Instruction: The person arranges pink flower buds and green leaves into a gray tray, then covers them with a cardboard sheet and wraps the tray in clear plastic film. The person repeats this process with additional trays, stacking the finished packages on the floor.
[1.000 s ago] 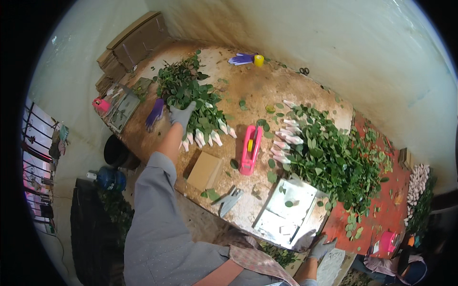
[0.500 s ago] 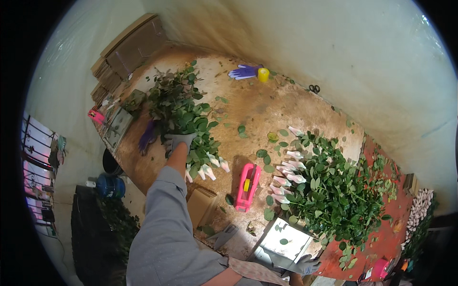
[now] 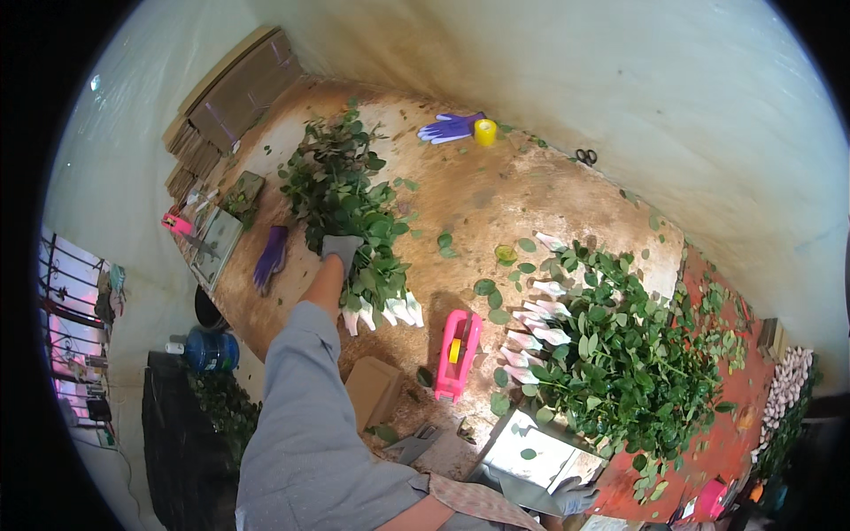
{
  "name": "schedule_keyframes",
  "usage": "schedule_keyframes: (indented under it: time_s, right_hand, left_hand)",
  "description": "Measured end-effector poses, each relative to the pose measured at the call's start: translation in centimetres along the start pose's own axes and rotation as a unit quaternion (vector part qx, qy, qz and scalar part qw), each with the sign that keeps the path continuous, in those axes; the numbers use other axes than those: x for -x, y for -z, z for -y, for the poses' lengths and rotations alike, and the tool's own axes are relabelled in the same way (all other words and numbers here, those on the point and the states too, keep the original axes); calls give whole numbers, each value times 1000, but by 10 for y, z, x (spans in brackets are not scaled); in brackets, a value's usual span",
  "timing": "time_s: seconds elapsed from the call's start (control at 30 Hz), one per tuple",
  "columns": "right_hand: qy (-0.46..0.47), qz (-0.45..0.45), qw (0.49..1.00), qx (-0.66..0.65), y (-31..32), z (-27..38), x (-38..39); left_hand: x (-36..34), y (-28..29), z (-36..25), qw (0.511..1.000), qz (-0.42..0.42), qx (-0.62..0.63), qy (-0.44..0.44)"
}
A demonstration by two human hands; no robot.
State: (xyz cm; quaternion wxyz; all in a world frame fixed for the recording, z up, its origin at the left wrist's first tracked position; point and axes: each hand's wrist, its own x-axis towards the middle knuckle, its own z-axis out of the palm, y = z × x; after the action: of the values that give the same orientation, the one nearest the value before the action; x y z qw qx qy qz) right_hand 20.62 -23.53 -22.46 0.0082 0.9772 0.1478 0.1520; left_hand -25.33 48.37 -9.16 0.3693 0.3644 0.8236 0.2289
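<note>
My left hand [image 3: 343, 249], in a grey glove, is closed over the stems and leaves of a bunch of roses [image 3: 341, 190] on the left of the table. Its fingertips are partly buried in the foliage. Pale buds [image 3: 390, 311], white with a pink tinge, stick out at the bunch's near end. Low on the right, my right hand [image 3: 574, 497], also gloved, is at the edge of a shiny metal tray [image 3: 527, 450]; its fingers are too small and shaded to read. A bigger heap of roses [image 3: 620, 363] lies right of centre, its pale buds pointing left.
A pink tape dispenser [image 3: 457, 356] stands mid-table beside a cardboard piece [image 3: 372, 389]. Purple gloves [image 3: 271, 257], yellow tape [image 3: 484, 133] and scissors [image 3: 586, 157] lie about, with loose leaves. Stacked cardboard [image 3: 239, 88] fills the far left corner; a wall [image 3: 637, 106] bounds the far side.
My left hand has shifted slightly up, and the rose bunch has moved a little to the right, uncovering more of the purple glove beside it. My right hand stays by the tray.
</note>
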Motion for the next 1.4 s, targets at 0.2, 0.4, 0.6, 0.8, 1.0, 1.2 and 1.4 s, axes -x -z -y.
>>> schedule_keyframes:
  time_s: [0.2,0.4,0.6,0.8,1.0,1.2,1.4]
  right_hand:
    - [-62,80,990,-97,83,60,-25]
    - [-248,66,792,-554,39,31,-120]
    - [-217,401,601,-656,87,119,-232]
    - [-401,323,435,-739,3,203,-270]
    - [-407,273,429,-759,10,319,-374]
    - [-226,349,433,-799,32,332,-411]
    - [-104,291,540,-783,81,237,-317]
  left_hand:
    - [-15,20,-6,942,176,261,-120]
    - [-14,45,-50,922,241,252,-170]
    - [38,83,-75,934,211,184,-223]
    - [109,89,-56,950,187,109,-226]
    - [168,88,-68,960,166,58,-219]
    - [197,103,-142,931,185,76,-304]
    - [329,21,-209,777,382,61,-496]
